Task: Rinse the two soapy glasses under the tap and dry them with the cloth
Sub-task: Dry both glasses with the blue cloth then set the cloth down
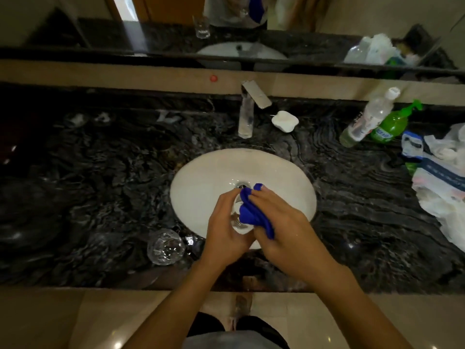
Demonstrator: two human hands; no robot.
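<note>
Hands over basin [201, 172]: left [226, 222] grips glass [239, 222]; right [281, 222] grips cloth [251, 212].

Head view, looking steeply down over a bathroom counter.

The one wide-angle camera sits above the person's forearms and faces forward and down, close over the white basin [201, 177] set in the dark marble counter [100, 185]. The tap [245, 117] and the mirror [151, 28] lie at the far edge, the floor tiles at the near edge. Straight lines bow toward the picture's borders.
</note>
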